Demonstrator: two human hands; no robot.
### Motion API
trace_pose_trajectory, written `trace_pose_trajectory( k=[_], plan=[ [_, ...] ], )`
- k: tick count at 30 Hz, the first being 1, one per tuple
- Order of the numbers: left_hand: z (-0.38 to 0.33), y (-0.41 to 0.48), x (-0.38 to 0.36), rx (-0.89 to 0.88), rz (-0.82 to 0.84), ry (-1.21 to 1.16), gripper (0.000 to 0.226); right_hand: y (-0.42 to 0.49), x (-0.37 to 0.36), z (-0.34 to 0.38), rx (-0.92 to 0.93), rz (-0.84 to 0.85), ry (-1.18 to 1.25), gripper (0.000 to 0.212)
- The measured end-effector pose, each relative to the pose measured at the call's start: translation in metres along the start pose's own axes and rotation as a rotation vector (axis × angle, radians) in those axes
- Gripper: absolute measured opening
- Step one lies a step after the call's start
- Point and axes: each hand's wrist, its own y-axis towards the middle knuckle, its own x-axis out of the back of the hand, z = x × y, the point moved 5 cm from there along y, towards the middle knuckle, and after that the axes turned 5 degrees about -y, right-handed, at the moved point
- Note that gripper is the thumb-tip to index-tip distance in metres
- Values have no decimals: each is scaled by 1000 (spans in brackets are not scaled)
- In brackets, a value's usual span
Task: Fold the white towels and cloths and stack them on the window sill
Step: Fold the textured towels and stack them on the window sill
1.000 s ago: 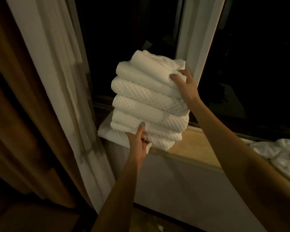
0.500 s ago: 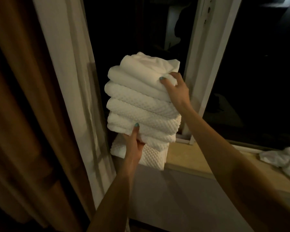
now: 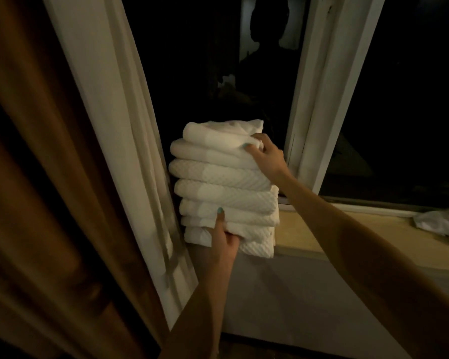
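Dim window sill (image 3: 322, 234): a stack of folded white towels (image 3: 223, 187) rests at its left end, left hand (image 3: 224, 239) pinching a lower towel in its grip, right hand (image 3: 266, 156) grasping the top one, while a crumpled cloth (image 3: 443, 221) lies unfolded farther right.

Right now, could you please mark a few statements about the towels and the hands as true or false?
1. The stack of folded towels sits at the left end of the window sill, next to the white curtain. True.
2. The left hand holds the top towel. False: the left hand grips the stack's lower layers, and the right hand holds the top towel.
3. A crumpled white cloth lies on the sill far to the right. True.
4. Both hands hang free of the towels. False: each one grips part of the stack.
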Motion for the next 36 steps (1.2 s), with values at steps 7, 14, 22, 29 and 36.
trace_pose_trajectory(
  k=[7, 14, 22, 29, 36],
  plan=[
    [8, -13, -25, 6, 25, 46, 66, 12, 11, -1, 8, 62, 57, 27],
    [-14, -31, -6, -149, -412, 545, 84, -2, 13, -7, 20, 40, 99, 38],
    [-87, -55, -37, -856, -456, 934, 93, -24, 14, -2, 52, 17, 84, 56],
    [-159, -5, -54, -478, -254, 856, 84, -57, 8, -42, -87, -82, 167, 70],
    [-159, -5, -72, -431, -166, 809, 80, -73, 4, -47, -71, -94, 361, 70]
  ],
)
